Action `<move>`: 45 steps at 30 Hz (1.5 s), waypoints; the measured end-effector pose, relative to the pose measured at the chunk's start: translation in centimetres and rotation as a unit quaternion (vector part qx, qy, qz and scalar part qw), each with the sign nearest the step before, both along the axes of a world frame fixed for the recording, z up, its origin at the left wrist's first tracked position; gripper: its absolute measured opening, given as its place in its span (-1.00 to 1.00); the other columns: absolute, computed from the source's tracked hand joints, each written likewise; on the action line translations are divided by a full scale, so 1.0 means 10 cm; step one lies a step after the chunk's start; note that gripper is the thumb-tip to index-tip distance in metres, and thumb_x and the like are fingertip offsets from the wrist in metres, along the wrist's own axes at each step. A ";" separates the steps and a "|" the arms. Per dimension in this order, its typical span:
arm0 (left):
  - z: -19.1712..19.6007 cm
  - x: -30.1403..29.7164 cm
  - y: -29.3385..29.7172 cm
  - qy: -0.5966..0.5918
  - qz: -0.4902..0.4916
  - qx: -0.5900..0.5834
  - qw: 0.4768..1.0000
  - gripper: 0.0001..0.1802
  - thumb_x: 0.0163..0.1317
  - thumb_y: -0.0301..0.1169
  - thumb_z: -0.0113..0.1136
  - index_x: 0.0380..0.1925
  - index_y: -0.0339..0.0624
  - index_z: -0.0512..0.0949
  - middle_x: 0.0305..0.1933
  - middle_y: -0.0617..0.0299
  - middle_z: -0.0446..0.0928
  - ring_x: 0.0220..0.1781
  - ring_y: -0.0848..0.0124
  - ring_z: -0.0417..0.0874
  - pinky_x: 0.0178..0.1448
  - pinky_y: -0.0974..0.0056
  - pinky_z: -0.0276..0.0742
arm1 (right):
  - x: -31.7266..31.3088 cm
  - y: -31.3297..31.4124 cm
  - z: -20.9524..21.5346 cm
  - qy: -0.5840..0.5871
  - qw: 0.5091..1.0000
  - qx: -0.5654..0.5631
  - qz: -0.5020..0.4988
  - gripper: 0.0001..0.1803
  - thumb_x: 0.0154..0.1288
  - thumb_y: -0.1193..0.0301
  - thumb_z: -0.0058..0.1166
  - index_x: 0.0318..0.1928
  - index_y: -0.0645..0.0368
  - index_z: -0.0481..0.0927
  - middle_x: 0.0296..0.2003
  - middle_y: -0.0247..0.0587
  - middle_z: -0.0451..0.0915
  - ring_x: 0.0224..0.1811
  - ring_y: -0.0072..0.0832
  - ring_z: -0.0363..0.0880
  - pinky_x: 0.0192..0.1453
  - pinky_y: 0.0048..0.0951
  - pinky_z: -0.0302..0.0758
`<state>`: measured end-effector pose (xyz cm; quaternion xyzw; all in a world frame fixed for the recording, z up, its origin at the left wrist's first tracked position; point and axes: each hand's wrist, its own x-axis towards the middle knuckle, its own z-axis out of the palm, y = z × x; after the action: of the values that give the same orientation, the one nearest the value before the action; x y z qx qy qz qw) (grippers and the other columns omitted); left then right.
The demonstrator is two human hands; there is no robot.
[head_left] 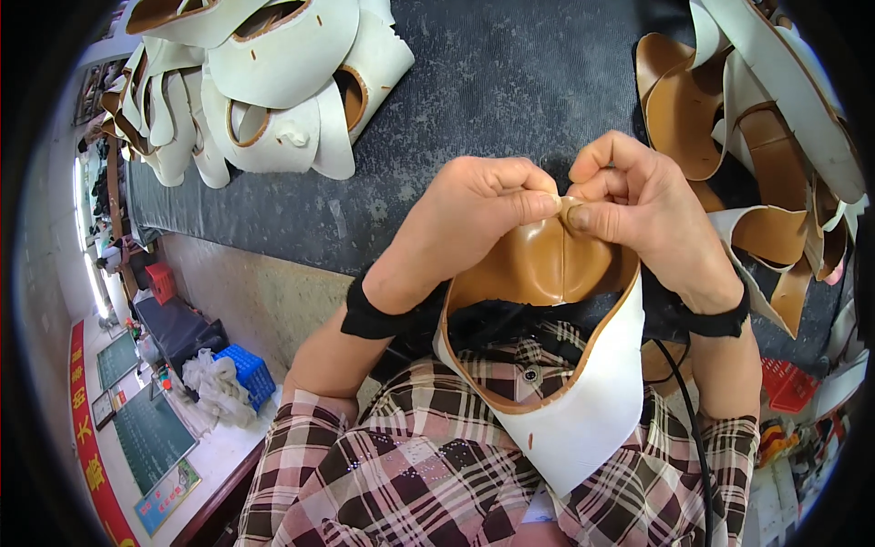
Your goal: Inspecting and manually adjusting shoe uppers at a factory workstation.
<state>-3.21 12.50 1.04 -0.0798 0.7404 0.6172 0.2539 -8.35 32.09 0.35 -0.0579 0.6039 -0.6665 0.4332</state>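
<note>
A tan leather shoe upper (pixel 583 401) with a white lining hangs in front of my chest, curved into a loop. My left hand (pixel 460 214) pinches its top edge between thumb and fingers. Right beside it, my right hand (pixel 652 214) grips the same edge, its thumb pressed on the tan side near a vertical centre seam. The fingertips of both hands almost meet there. Below them the glossy leather bulges and folds. A small slit shows in the white side, low on the piece. Black bands circle both wrists.
A dark worn worktable (pixel 510 82) stretches ahead of me. White-lined shoe uppers (pixel 283 55) are heaped at its far left, and tan ones (pixel 684 118) at the right. A black cable (pixel 700 438) runs down by my right arm. Left, lower down, stands a blue basket (pixel 246 372).
</note>
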 end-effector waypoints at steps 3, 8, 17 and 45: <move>-0.03 -0.01 -0.02 -0.031 -0.001 0.078 0.996 -0.88 0.21 -0.42 0.20 -0.34 -0.26 0.58 -0.42 0.43 0.51 -0.36 0.68 0.44 -0.24 0.54 0.37 | -0.01 0.02 -0.05 -0.032 0.999 -0.034 -0.004 -0.80 0.17 0.59 0.16 -0.24 0.27 0.41 -0.42 -0.25 0.61 -0.41 -0.73 0.52 -0.33 -0.72 0.43; -0.05 0.07 -0.03 -0.084 0.035 0.222 0.971 -0.88 0.23 -0.41 0.19 -0.32 -0.24 0.56 -0.38 0.39 0.53 -0.34 0.68 0.47 -0.21 0.55 0.40 | -0.04 0.01 -0.10 -0.212 0.969 -0.128 -0.009 -0.76 0.06 0.67 0.17 -0.27 0.21 0.43 -0.35 -0.25 0.65 -0.37 -0.70 0.59 -0.24 -0.75 0.47; 0.03 0.02 -0.10 -0.047 0.014 0.138 0.989 -0.89 0.19 -0.44 0.21 -0.34 -0.26 0.56 -0.40 0.37 0.55 -0.36 0.68 0.48 -0.26 0.53 0.41 | -0.12 -0.08 -0.11 -0.216 0.964 -0.154 0.012 -0.76 0.12 0.66 0.09 -0.18 0.30 0.40 -0.39 -0.26 0.61 -0.36 -0.67 0.59 -0.25 -0.71 0.49; 0.11 -0.03 -0.40 0.635 0.011 -0.277 0.721 -0.62 -0.08 -0.49 0.39 -0.19 -0.28 0.56 -0.21 0.05 0.64 -0.42 0.33 0.66 -0.41 0.38 0.54 | 0.19 -0.65 0.02 0.610 0.751 0.168 -0.189 -0.61 -0.22 0.72 0.16 -0.25 0.23 0.52 -0.33 -0.16 0.58 -0.36 -0.23 0.53 -0.27 -0.36 0.47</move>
<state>-3.51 8.46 2.19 0.2564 0.8652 0.2933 -0.3158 -6.44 25.59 0.55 -0.2631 0.8406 -0.4460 -0.1587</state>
